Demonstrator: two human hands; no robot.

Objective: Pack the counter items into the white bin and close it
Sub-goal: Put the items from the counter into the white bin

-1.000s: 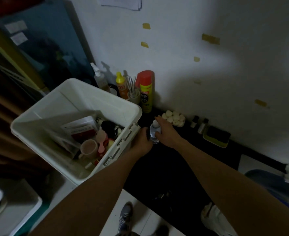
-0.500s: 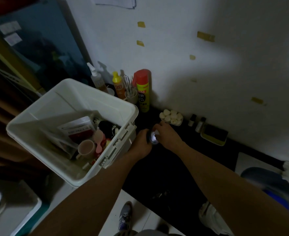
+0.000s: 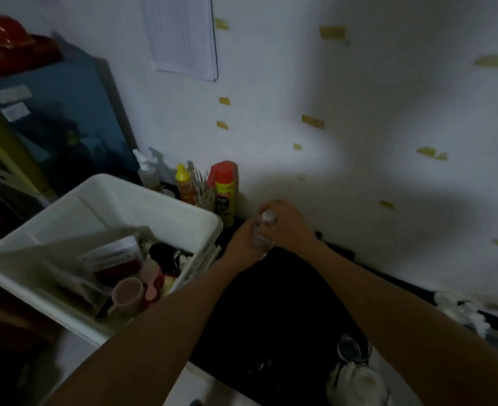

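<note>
Both hands clasp a small clear bottle just right of the white bin.

The left hand [image 3: 243,240] wraps the body of the small clear bottle [image 3: 264,227] from the left, while the right hand [image 3: 288,222] curls over its white cap; the bottle is held above the dark counter [image 3: 271,288], near the wall. The white bin [image 3: 101,197] is just to the left, lid off, holding a pink mug [image 3: 127,294], a red-and-white box [image 3: 113,259] and dark items too blurred to name. Behind its far corner stand a red-capped yellow spray can [image 3: 225,193], a yellow bottle [image 3: 183,184] and a clear pump bottle [image 3: 146,172].
</note>
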